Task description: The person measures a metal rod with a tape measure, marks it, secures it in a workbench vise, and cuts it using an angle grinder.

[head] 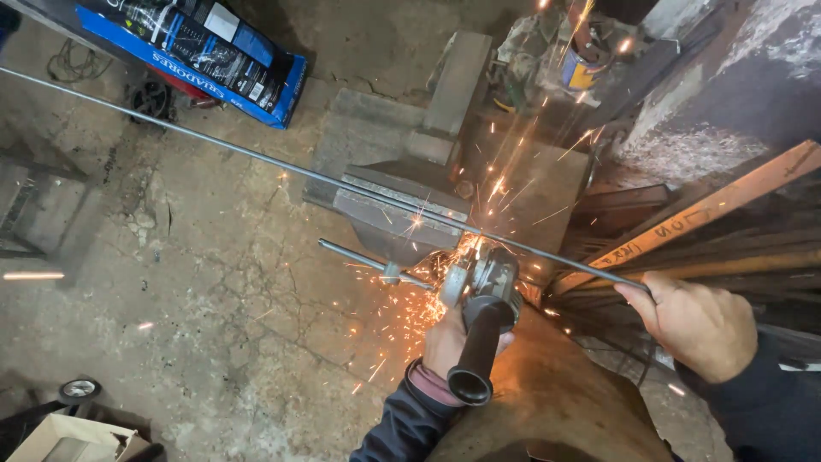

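A long thin steel rod [256, 158] runs from the far left across a bench vise [393, 210] and down to the right. My right hand [697, 325] grips the rod's right end. My left hand [449, 342] holds an angle grinder [483, 295] by its body, with the black side handle pointing toward me. The grinder's disc meets the rod just right of the vise jaws, and orange sparks fly up and out from that spot.
The vise's sliding handle bar [368, 261] sticks out to the left. Rusty steel bars and angle stock [710, 222] lie stacked at right. A blue carton [205, 51] lies on the concrete floor at top left, a small cardboard box [60, 436] at bottom left.
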